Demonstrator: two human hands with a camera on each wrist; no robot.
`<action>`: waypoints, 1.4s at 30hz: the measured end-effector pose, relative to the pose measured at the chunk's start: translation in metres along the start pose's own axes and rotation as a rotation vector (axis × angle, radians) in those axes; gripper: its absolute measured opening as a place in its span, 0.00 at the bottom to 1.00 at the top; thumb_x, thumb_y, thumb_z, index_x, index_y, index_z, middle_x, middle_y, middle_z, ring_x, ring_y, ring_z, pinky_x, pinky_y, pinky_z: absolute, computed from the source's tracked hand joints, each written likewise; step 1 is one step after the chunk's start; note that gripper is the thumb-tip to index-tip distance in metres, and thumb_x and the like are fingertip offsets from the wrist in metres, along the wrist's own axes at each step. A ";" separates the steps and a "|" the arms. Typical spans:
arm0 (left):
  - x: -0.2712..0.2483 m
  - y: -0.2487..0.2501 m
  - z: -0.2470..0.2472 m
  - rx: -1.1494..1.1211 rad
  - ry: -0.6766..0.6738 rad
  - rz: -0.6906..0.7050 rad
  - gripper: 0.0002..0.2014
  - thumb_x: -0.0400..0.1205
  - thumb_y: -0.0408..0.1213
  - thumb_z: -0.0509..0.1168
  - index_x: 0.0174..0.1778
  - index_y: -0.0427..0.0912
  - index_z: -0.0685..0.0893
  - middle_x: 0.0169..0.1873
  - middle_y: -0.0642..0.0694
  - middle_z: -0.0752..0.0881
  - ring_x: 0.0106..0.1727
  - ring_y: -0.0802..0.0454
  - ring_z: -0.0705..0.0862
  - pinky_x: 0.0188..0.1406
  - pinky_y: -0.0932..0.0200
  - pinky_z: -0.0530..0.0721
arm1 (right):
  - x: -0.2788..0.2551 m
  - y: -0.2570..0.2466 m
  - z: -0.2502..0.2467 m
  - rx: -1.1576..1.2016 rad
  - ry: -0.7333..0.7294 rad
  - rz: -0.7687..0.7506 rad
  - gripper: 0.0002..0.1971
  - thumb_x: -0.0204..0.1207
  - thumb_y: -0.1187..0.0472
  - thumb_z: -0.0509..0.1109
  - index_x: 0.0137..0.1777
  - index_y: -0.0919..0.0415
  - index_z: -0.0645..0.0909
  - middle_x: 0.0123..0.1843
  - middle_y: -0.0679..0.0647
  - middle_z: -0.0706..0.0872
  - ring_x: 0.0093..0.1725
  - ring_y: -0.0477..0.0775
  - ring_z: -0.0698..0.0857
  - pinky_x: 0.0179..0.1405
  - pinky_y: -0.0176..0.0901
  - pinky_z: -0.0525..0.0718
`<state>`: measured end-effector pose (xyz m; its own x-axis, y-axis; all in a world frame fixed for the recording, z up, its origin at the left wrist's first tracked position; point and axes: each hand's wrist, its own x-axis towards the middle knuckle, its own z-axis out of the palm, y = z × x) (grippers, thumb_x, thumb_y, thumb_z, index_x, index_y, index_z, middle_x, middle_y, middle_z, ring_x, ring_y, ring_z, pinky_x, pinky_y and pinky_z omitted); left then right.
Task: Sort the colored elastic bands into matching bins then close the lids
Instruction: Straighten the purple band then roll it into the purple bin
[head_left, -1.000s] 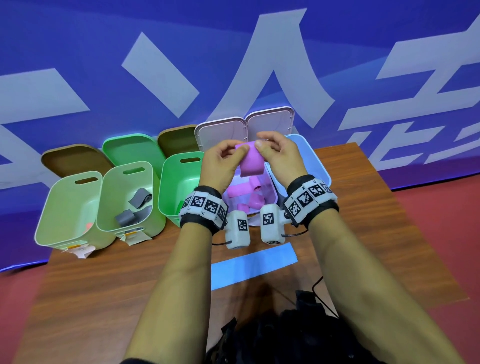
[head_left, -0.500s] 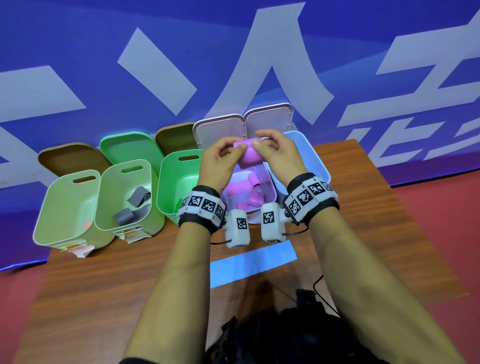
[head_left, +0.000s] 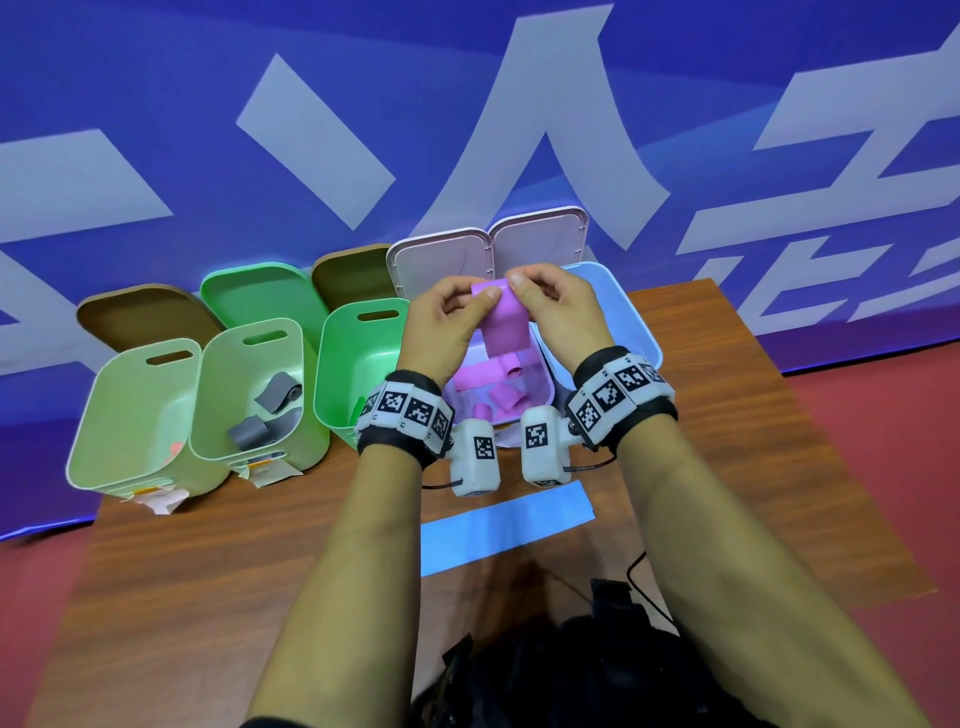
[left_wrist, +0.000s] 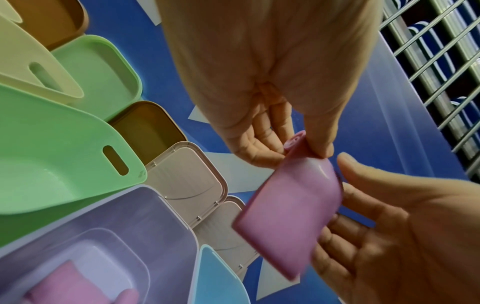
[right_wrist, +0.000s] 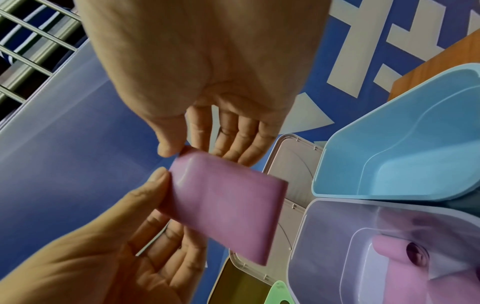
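Blue banner (head_left: 156, 104) w/ pale lettering behind a wood worktop (head_left: 208, 571); row of open bins along its far edge, lids propped up behind them. Both hands are up over the row, sharing one pink band (head_left: 503, 317): left hand (head_left: 447, 322) pinches its top-left corner btwn thumb and fingers, right hand (head_left: 558, 312) pinches the top-right corner, thumb on the near face, so each grip is pressed together on the band's upper edge. Band hangs down flat from the two grips; in the left wrist view its lower edge is blurred. Directly below the grips sits the lilac bin (head_left: 545, 395), w/ several rolled pink bands (head_left: 506, 397) inside. Just right of the grips, the blue bin (head_left: 639, 332); just left, a green bin (head_left: 358, 364). Further left, a pale green bin (head_left: 244, 395) w/ grey bands (head_left: 278, 392), then another pale green bin (head_left: 130, 415) w/ a bit of something pinkish at the bottom, too small to tell. Behind the grips, two pinkish lids (head_left: 441, 260) stand upright. Nearer the person than the grips, a blue strip (head_left: 506, 525) lies flat on the worktop.
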<state>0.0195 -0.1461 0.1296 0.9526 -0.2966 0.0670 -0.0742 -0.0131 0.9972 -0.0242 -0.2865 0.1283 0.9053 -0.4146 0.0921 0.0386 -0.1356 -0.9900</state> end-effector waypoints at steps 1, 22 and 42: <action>0.001 0.000 0.000 -0.001 0.010 -0.005 0.05 0.82 0.33 0.71 0.50 0.36 0.87 0.38 0.43 0.88 0.39 0.54 0.84 0.47 0.56 0.85 | -0.001 -0.001 0.000 0.002 -0.013 0.007 0.05 0.82 0.56 0.71 0.53 0.54 0.87 0.51 0.52 0.90 0.55 0.53 0.88 0.60 0.47 0.86; 0.003 0.006 0.000 0.003 0.015 -0.011 0.11 0.81 0.35 0.72 0.54 0.31 0.85 0.36 0.46 0.87 0.37 0.59 0.84 0.43 0.59 0.86 | 0.002 -0.007 0.002 -0.015 -0.025 -0.010 0.05 0.82 0.63 0.70 0.56 0.58 0.84 0.49 0.55 0.88 0.49 0.50 0.86 0.55 0.41 0.85; 0.003 0.005 0.001 0.021 -0.035 0.009 0.09 0.80 0.30 0.73 0.55 0.40 0.86 0.47 0.36 0.89 0.48 0.48 0.87 0.54 0.52 0.87 | 0.006 0.000 0.000 -0.055 0.013 0.017 0.04 0.84 0.60 0.69 0.52 0.56 0.85 0.46 0.51 0.88 0.49 0.50 0.86 0.58 0.44 0.85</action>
<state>0.0217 -0.1484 0.1349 0.9410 -0.3299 0.0748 -0.0896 -0.0299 0.9955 -0.0183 -0.2887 0.1293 0.8999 -0.4291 0.0774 -0.0002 -0.1780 -0.9840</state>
